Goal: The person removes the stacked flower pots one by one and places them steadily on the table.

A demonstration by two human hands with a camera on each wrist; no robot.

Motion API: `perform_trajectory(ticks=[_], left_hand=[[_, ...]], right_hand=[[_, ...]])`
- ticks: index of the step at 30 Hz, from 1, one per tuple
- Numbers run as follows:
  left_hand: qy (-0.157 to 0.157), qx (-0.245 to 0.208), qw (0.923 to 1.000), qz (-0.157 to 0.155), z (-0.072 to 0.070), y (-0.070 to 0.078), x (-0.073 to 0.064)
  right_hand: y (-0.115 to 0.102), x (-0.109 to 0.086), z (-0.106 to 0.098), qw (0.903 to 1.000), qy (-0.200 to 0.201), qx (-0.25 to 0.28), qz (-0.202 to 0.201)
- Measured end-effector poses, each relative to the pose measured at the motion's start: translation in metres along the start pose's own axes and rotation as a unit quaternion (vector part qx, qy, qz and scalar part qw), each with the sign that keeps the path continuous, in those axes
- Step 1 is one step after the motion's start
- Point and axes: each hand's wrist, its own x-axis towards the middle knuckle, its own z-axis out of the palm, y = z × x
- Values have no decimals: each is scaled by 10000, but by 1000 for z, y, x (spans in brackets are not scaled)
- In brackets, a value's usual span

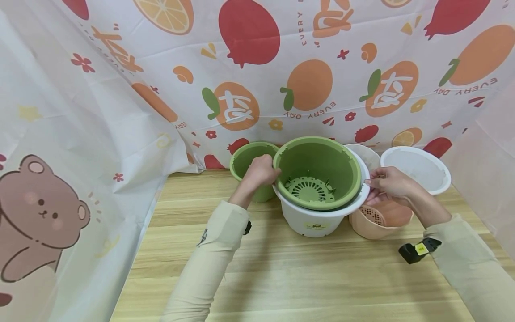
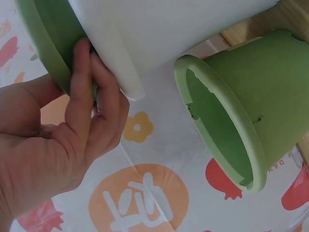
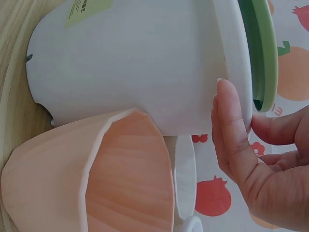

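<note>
A large green flower pot (image 1: 318,156) sits nested inside a white flower pot (image 1: 299,217) at mid table in the head view. The green rim stands above the white one. My left hand (image 1: 260,171) grips the green pot's rim on its left side; in the left wrist view its fingers reach into the gap between the green rim (image 2: 43,46) and the white rim (image 2: 113,58). With the thumb at the rim and fingers along the outer wall, my right hand (image 1: 391,182) pinches the white pot's right edge, as the right wrist view shows.
Left behind the nested pair stands a smaller green pot (image 1: 263,195). To the right are a peach pot (image 1: 374,229), a white pot with a wide rim (image 1: 440,167) and another whitish pot (image 1: 364,154) behind. A fruit-printed cloth (image 1: 249,40) hangs behind the wooden table (image 1: 314,277).
</note>
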Motion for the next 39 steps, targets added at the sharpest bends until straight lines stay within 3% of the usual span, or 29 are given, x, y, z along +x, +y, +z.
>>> perform_trajectory(ticks=[11,23,39], left_hand=[[10,-419,9991,72,-2,-3,1],[-58,-937,9956,-79,-2,-5,-1],[-9,-1124,9935,-158,0,-6,1]], right_hand=[[-1,1,0,10000,-9,25,-3],[-1,1,0,10000,-20,3,-6],[-1,1,0,10000,-39,4,18]])
